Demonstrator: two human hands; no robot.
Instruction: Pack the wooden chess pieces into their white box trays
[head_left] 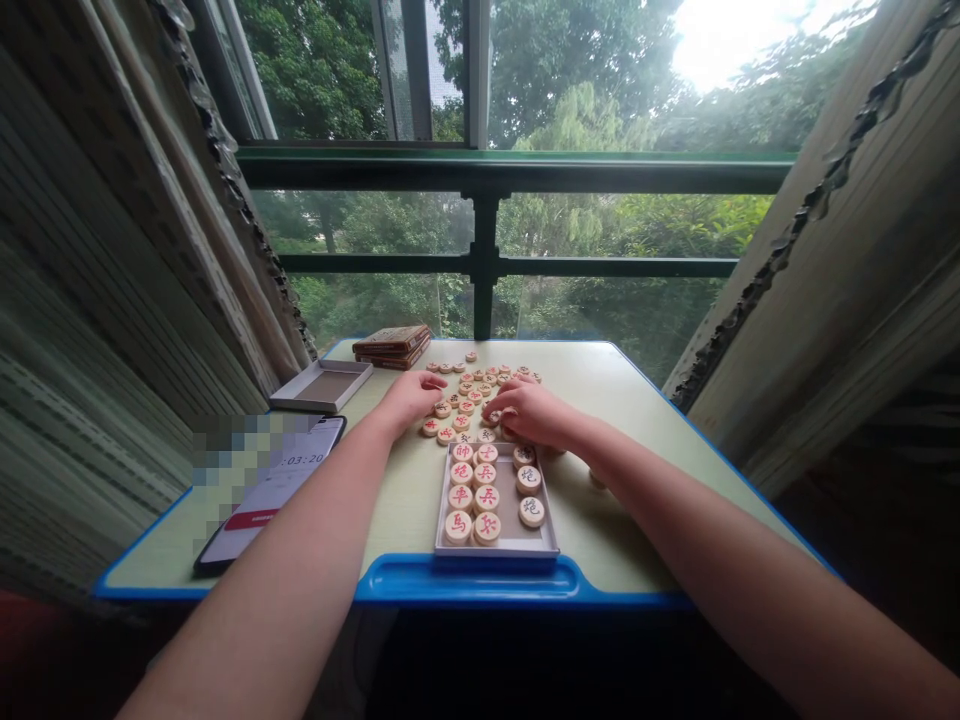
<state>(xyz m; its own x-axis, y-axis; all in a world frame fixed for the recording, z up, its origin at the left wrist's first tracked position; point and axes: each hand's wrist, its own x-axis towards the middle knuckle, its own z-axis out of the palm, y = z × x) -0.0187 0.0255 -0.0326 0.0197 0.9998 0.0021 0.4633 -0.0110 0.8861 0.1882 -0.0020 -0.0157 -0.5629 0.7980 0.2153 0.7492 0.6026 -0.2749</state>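
Observation:
Several round wooden pieces with red or black characters lie in a loose pile (466, 407) on the pale green table. My left hand (414, 396) is at the pile's left side, fingers curled toward the pieces; whether it grips one is too small to tell. At the right side, my right hand (529, 408) bends its fingers down over some pieces, and its fingertips are partly hidden. Nearer to me, an open box (508, 545) holds two columns of red-marked pieces (486, 498) on its left and a column of black-marked pieces (531, 512) on its right.
A phone (274, 500) lies on the left of the table (630, 545). Behind it are an empty tray (326, 388) and stacked brown boxes (391, 345). A blue pen groove (472, 580) edges the front. Curtains flank the window behind.

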